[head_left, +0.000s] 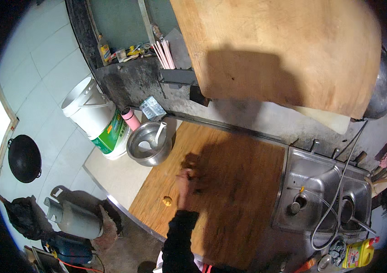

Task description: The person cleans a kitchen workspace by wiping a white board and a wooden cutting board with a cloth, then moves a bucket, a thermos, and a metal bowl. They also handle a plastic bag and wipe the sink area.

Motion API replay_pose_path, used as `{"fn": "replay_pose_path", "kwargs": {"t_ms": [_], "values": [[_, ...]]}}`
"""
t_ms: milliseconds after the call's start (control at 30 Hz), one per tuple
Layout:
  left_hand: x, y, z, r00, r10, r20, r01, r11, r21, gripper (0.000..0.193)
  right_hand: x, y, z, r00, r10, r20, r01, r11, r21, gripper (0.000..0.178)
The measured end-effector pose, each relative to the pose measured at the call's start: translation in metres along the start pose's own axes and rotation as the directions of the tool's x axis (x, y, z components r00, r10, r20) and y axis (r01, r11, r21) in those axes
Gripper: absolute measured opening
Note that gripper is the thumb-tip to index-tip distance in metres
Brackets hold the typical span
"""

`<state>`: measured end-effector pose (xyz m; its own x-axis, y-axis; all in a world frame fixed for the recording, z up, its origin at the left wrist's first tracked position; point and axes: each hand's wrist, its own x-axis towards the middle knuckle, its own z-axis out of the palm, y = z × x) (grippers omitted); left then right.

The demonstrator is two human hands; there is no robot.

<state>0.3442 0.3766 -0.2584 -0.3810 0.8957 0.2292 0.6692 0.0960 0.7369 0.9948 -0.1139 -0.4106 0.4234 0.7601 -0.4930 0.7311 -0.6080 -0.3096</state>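
My left hand (184,187) hangs over the left part of a brown wooden board (248,204), its black sleeve coming up from the lower edge. Motion smears the fingers, so whether they are apart or closed does not show. Just left of the hand, a small yellow lump (167,200) rests on the board, apart from it; its kind is unclear. Beyond the hand stands a steel bowl (150,157) with a white spoon-like utensil (160,133) leaning in it. My right hand does not show.
A double steel sink (309,168) with a grey hose lies right. A white bucket (86,102) and a pink bottle (130,117) stand at the back left. A large wooden panel (339,54) hangs over the back right. A gas cylinder (77,220) sits on the floor, left.
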Motion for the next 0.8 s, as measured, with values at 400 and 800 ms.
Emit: {"fn": "replay_pose_path", "kwargs": {"t_ms": [400, 800], "values": [[0.005, 0.049, 0.074, 0.906, 0.042, 0.422, -0.048, 0.999, 0.001, 0.035, -0.014, -0.019, 0.007, 0.999, 0.003, -0.039, -0.003, 1.0, -0.001, 0.04], [0.235, -0.066, 0.087, 0.98, 0.108, 0.166, 0.056, 0.654, -0.755, 0.03, -0.067, -0.154, -0.036, 0.886, 0.462, -0.043, -0.088, 0.258, 0.962, 0.046]]}}
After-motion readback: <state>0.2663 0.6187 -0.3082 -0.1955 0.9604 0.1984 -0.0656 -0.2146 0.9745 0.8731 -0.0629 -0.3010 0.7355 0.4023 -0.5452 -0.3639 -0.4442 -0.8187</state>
